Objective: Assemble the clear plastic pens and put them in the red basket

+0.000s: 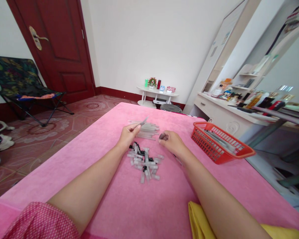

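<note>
My left hand (129, 135) pinches a slim greyish pen barrel (145, 120) that points up and to the right. Beneath and beyond it, a row of clear pen barrels (147, 130) lies on the pink cloth. To the right, my right hand (173, 142) is closed, its fingertips curled together; a small dark patch shows there, too blurred to name. Between my forearms sits a loose pile of frosted pen caps (151, 163) mixed with small black pieces (140, 150). A thin dark stick (177, 160) lies partly hidden beside my right wrist.
A red plastic basket (214, 147) with long grey sticks stands at the table's right. Yellow fabric (200, 220) lies under my right forearm. The pink-covered table (129, 205) borders a cluttered dresser (229, 108) on the right; a folding chair (22, 83) stands left.
</note>
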A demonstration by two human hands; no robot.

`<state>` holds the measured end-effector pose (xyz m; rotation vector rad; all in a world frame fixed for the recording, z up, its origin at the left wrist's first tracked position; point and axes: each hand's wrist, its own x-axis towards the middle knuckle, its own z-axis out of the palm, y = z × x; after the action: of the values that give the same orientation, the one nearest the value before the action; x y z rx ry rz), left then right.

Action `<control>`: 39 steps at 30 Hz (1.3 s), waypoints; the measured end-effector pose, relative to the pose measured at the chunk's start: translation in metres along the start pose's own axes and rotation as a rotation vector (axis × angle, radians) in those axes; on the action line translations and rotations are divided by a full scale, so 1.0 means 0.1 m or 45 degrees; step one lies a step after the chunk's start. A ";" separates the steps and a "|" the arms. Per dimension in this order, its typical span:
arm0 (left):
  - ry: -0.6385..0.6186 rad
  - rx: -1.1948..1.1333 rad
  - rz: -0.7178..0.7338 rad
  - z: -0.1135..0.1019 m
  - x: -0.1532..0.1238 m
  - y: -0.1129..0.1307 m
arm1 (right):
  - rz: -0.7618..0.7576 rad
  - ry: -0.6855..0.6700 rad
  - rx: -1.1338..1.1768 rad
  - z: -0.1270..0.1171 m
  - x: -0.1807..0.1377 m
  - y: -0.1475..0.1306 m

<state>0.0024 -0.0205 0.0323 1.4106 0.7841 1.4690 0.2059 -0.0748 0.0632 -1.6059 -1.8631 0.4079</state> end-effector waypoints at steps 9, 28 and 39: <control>-0.189 0.258 0.066 0.07 -0.05 0.06 | -0.067 0.243 0.358 -0.29 0.08 0.06; -0.373 0.352 -0.039 0.11 -0.08 0.20 | -0.324 0.145 0.272 -0.13 0.01 -0.07; -0.369 0.451 0.090 0.12 -0.09 0.16 | -0.290 0.191 -0.001 -0.10 -0.06 -0.14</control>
<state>0.0103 -0.0362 0.0450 1.8861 0.8419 1.1759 0.2015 -0.0853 0.0779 -1.3654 -1.9035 0.1823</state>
